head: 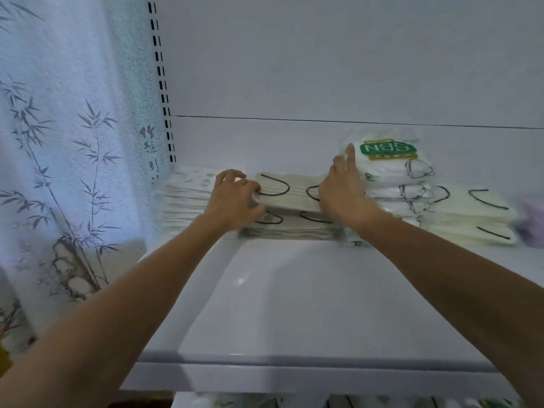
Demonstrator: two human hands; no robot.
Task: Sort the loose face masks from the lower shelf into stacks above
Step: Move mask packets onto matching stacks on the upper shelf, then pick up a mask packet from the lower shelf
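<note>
A stack of cream face masks with black ear loops (290, 201) lies at the back of the white upper shelf (294, 304). My left hand (235, 198) grips the left end of the top masks, fingers curled over the edge. My right hand (341, 187) presses flat against the stack's right end, fingers straight and pointing up. To the left lies a stack of patterned white masks (185, 198). To the right stand packaged masks with a green label (394, 175) and another cream stack (477, 216).
A bamboo-print curtain (67, 160) hangs at the left beside the slotted shelf upright (162, 83). More loose masks (338, 401) show on the lower shelf under the front edge. A purple item (532, 222) sits at the far right.
</note>
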